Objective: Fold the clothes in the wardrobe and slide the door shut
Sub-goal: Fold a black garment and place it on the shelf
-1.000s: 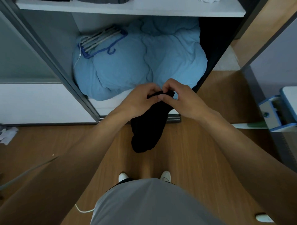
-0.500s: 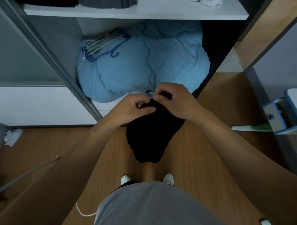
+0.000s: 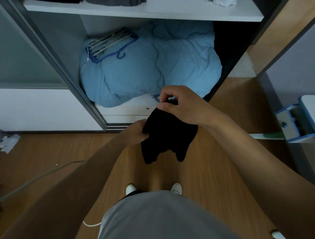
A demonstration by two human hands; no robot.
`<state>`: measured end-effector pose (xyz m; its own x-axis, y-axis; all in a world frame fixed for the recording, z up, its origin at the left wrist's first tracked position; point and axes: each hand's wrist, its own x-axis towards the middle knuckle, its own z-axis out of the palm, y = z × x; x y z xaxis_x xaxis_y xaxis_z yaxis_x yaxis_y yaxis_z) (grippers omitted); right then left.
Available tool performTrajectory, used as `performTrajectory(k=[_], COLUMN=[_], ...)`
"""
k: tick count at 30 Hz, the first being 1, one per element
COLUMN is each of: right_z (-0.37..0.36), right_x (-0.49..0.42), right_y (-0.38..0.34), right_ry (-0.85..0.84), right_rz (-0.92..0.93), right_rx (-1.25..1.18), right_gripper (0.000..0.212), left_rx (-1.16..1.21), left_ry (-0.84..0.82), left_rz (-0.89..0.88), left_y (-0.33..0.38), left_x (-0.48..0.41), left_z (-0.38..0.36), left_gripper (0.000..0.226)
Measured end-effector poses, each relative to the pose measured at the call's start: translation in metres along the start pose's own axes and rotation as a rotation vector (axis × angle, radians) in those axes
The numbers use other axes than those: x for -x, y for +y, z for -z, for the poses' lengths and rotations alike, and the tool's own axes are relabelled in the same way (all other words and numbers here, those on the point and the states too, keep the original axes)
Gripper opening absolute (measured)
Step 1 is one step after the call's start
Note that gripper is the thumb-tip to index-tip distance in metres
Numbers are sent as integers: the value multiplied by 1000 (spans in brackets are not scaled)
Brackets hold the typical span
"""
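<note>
My left hand point(image 3: 135, 132) has its fingertips out of sight behind the black garment point(image 3: 167, 136), and the garment's top edge is buried inside my right hand point(image 3: 180, 105). I cannot tell what kind of garment it is. The clothes point(image 3: 115, 2) on the shelf point(image 3: 136, 12) are cut off by the top edge. Beside the blue duvet point(image 3: 150, 68), a dark mass point(image 3: 230, 51) is too dim to make out.

Between the hands hangs a matt black cloth garment point(image 3: 166, 136). Beyond them a soft, creased blue fabric duvet point(image 3: 150, 68) carries blue plastic hangers point(image 3: 110, 45). Below them the wood floor point(image 3: 221, 162) looks smooth and slightly glossy.
</note>
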<state>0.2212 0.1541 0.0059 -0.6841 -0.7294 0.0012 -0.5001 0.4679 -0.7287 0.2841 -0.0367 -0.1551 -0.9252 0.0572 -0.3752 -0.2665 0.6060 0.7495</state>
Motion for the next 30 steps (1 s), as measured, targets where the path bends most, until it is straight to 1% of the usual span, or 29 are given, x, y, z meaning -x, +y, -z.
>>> performTrajectory(k=[3, 4, 6, 7, 8, 9, 10, 12, 13, 15, 16, 18, 20, 22, 24, 26, 28, 30], right_z=[7, 9, 12, 12, 13, 13, 12, 8, 6, 0, -2, -7, -16, -27, -37, -46, -52, -56], right_x=[2, 3, 5, 6, 7, 8, 9, 9, 9, 9, 8, 7, 4, 0, -3, -3, -5, -7], right_y=[-7, -7, -3, 2, 7, 13, 19, 27, 30, 33, 33, 34, 33, 33, 34, 32, 29, 28], right_ry=[-20, -35, -64, -76, -90, -112, -151, -272, -341, -436, -447, -418, -366, -310, -258, -180, -78, -27], right_rz=[50, 55, 28, -7, -59, -126, -200, -304, -333, -376, -402, -467, -511, -505, -451, -408, -425, -482], right_rx=[-25, -21, -2, 0, -5, -4, 19, 137, 201, 267, 271, 274, 294, 277, 164, -10, -165, -247], right_gripper=[14, 14, 14, 12, 10, 12, 20, 38, 39, 33, 29, 15, 11, 9, 17, 21, 26, 27], left_rx=[16, 7, -15, -14, -14, 1, 28, 48, 32, -8, -9, 8, 9, 22, 44, 63, 98, 151], left_ry=[-7, 10, 126, 210, 290, 355, 407, 463, 474, 496, 510, 527, 530, 540, 561, 599, 637, 631], left_rz=[31, 57, 64, 67, 79, 102, 120, 125, 124, 123, 130, 141, 125, 100, 74, 58, 73, 84], left_y=[0, 0, -2, -4, -6, -8, -12, -19, -21, -20, -19, -18, -15, -10, -6, -4, -4, -3], left_x=[-2, -3, -5, -6, -5, -3, -1, 2, 3, 5, 5, 4, 3, 3, 4, 4, 4, 5], left_z=[-8, -8, -5, -3, 1, 6, 10, 21, 25, 29, 30, 32, 32, 32, 35, 40, 48, 55], left_gripper=[30, 27, 17, 14, 16, 20, 22, 25, 30, 35, 35, 36, 37, 39, 40, 41, 42, 40])
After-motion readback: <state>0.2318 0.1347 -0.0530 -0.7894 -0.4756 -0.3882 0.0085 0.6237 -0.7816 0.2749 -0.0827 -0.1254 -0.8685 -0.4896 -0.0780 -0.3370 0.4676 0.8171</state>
